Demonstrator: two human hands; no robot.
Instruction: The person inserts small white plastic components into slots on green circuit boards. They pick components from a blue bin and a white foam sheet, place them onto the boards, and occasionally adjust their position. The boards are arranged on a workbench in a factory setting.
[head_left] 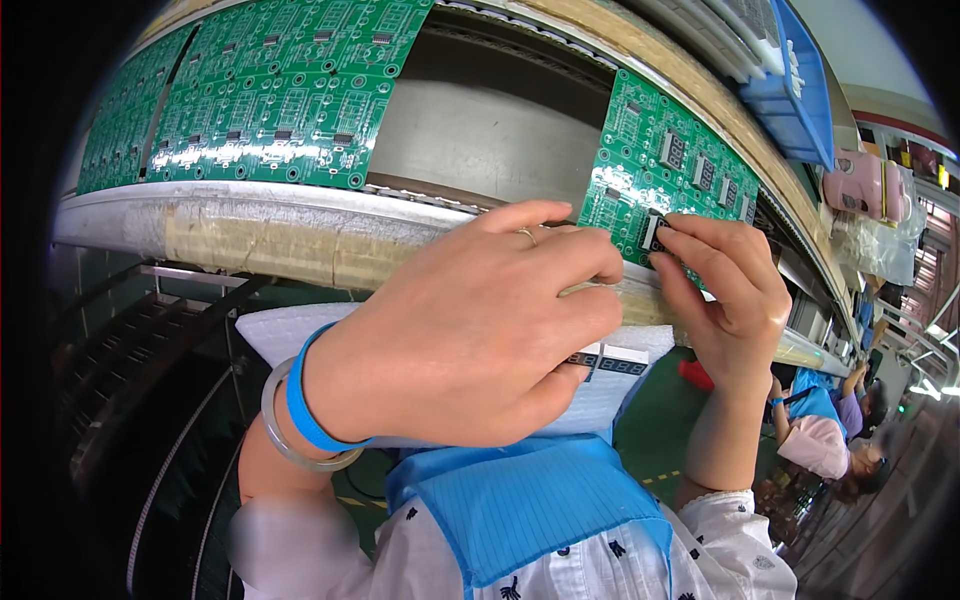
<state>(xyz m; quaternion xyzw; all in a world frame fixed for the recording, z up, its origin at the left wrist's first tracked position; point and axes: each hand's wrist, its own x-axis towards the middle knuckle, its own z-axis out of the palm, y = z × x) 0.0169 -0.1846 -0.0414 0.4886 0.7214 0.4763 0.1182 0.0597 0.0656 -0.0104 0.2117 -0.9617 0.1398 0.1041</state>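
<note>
My right hand (730,285) pinches a small black-and-white digit display (652,234) at the near edge of a green circuit board (625,150). Several similar displays stand on that board in a row, leading away to the right. My left hand (480,325), wearing a ring, reaches across with curled fingers over a white foam sheet (300,325). Beside its thumb tip, more digit displays (622,362) lie on the foam in a row. The fingers hide whatever the left hand grips.
Further green boards (270,90) sit in the rail track at the left. A metal front rail (250,225) runs between me and the boards. At the upper right is a blue bin (800,110), with a pink container (862,185) beyond it. Other people (820,430) work at the far right.
</note>
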